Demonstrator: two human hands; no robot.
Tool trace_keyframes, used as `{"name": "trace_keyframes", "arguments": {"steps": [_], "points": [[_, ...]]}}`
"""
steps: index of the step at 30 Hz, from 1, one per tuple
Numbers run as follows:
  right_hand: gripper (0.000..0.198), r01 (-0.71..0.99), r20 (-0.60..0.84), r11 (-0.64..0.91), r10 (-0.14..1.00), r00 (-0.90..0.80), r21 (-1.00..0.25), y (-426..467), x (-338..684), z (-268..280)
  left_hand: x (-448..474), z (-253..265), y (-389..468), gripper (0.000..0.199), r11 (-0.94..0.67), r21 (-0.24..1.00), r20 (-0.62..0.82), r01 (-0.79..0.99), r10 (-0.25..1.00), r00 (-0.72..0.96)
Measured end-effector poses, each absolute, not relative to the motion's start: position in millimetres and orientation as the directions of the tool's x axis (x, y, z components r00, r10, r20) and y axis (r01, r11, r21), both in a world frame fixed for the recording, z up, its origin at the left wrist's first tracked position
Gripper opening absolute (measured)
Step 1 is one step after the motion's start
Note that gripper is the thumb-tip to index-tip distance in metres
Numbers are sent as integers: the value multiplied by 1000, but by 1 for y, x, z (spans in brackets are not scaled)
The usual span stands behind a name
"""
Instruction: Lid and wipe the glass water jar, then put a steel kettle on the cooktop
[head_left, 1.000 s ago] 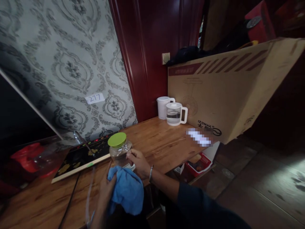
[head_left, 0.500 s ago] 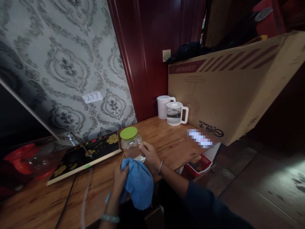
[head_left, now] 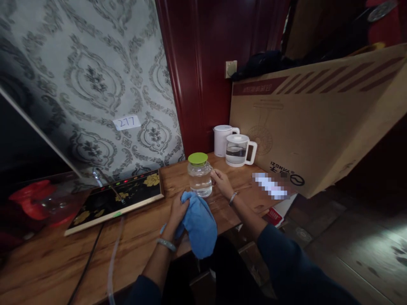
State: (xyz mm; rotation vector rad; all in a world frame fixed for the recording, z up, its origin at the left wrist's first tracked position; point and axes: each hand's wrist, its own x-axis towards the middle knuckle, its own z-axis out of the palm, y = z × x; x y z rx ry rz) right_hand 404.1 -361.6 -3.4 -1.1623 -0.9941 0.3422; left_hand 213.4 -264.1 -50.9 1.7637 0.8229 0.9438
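Note:
A clear glass jug (head_left: 200, 182) with a green lid (head_left: 197, 159) and water in it stands upright on the wooden counter (head_left: 229, 199). At its right side is my right hand (head_left: 221, 183), fingers closed where the handle sits; the handle itself is mostly hidden by them. My left hand (head_left: 178, 209) grips a blue cloth (head_left: 201, 226), which hangs down over the counter's front edge, just in front of the jug.
Behind the jug to the right stand a white kettle (head_left: 221, 142) and a glass kettle (head_left: 237, 152) with water. A large cardboard box (head_left: 305, 123) rises at right. To the left lie a black panel with gold flowers (head_left: 140, 190), a clear hose (head_left: 113, 258) and a red-lidded vessel (head_left: 30, 199).
The jug has moved right and away from me across the counter, closer to the kettles, with my right hand at its handle. My left hand and the blue cloth have shifted right too.

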Motion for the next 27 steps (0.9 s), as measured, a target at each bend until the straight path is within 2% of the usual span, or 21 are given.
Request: {"name": "trace_keyframes", "arguments": {"steps": [2,6,7,10,11,13,16,20,27], "points": [[39,280,489,406,630,603,-870,-365,405,-6,196,-53,-267,37,-326,939,240,114,854,461],[31,352,469,349,350,811,-869,-382,381,-32,147,-58,-275,39,-319,940,249,123,886,391],[28,368,460,304,334,823,-879,-387,371,-42,135,-60,-277,41,-310,941,243,136,898,367],[21,473,491,179,524,696,-863,-395,342,-70,106,-67,-286,45,-289,942,230,169,925,302],[26,539,511,140,576,639,-831,-394,334,-75,99,-68,-290,44,-282,943,225,176,931,288],[39,676,504,12,677,537,-736,-390,325,-77,91,-71,-297,42,-270,944,214,187,938,272],[48,829,387,-197,811,438,-524,-381,322,-66,87,-74,-304,41,-265,943,210,200,943,258],[49,883,250,-347,867,430,-316,-372,325,-49,86,-80,-304,39,-285,943,235,171,936,261],[52,880,108,-432,883,457,-198,-354,335,-40,85,-81,-303,37,-284,946,235,157,934,268]]}}
